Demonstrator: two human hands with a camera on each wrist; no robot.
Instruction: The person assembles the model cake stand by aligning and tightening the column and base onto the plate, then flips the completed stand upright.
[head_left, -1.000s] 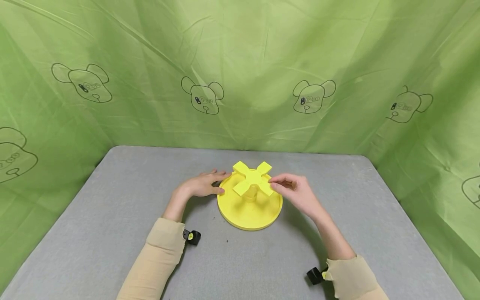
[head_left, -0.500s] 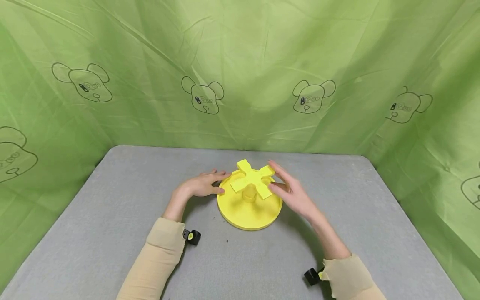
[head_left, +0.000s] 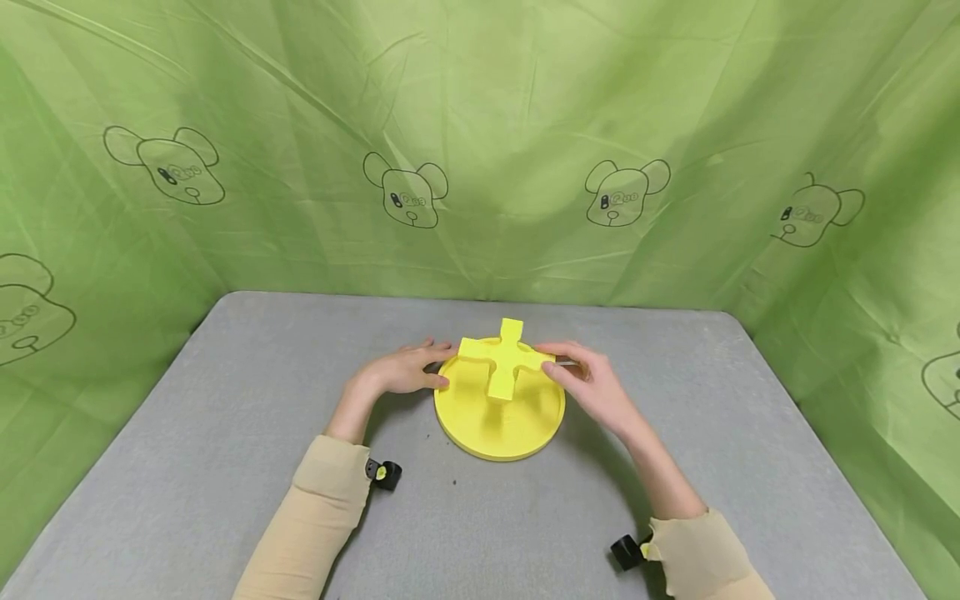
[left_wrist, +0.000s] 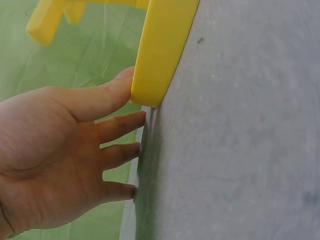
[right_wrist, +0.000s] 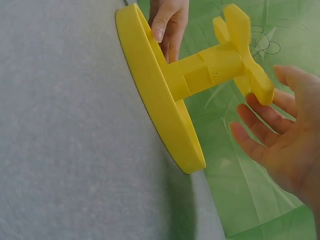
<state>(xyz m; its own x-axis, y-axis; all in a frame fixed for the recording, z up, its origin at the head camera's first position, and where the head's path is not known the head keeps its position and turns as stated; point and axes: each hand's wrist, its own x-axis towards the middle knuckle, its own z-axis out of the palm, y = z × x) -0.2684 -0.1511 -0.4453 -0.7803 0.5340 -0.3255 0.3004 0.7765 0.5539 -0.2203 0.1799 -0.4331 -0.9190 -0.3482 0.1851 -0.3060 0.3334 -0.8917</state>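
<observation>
A yellow round base (head_left: 487, 429) with a raised rim lies on the table. From its middle rises a thick post (right_wrist: 210, 67), capped by a four-armed cross-shaped handle (head_left: 508, 360). My left hand (head_left: 405, 369) rests beside the base on the left, fingers spread on the table and thumb (left_wrist: 112, 95) against the rim. My right hand (head_left: 592, 383) is at the handle's right arm, the index finger on the far side and the thumb on the near side. In the right wrist view, the fingers touch the arm's end while the thumb (right_wrist: 286, 75) stands apart from it.
A grey table (head_left: 292, 333) spreads under everything, with a few small dark specks on it near the base. Green cloth (head_left: 510, 108) with bear-head drawings hangs behind and at both sides. Black wrist cameras (head_left: 387, 476) sit at the beige sleeves.
The cross handle has turned clockwise seen from above, from an X to nearly a plus. My right hand spread its fingers, then drew them in around an arm. My left hand stayed put.
</observation>
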